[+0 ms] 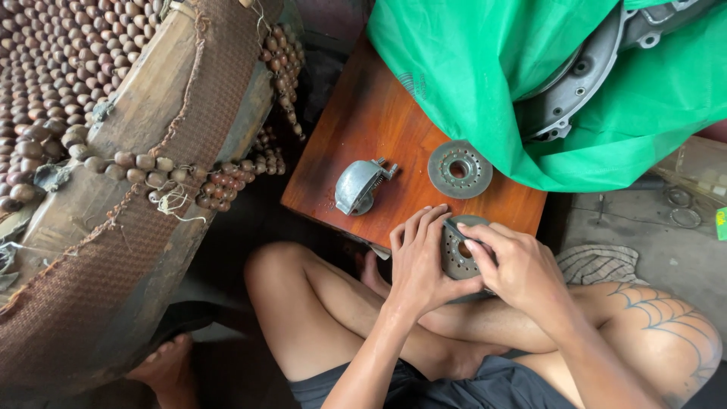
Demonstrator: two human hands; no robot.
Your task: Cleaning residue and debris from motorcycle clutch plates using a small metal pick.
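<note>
The round perforated metal disc point(457, 257) sits at the near edge of the wooden worktop point(363, 129), upright between your two hands. Your left hand point(419, 266) cups its left side, fingers curled around the rim. Your right hand point(517, 266) grips the right side, its fingers point(473, 241) pinched together on a small dark piece pressed against the disc's face. Just beyond on the worktop lies a second grey disc point(459, 169) with a centre hole, and to its left a curved metal part point(360, 185). A green plastic sheet point(485, 68) covers the far end.
</note>
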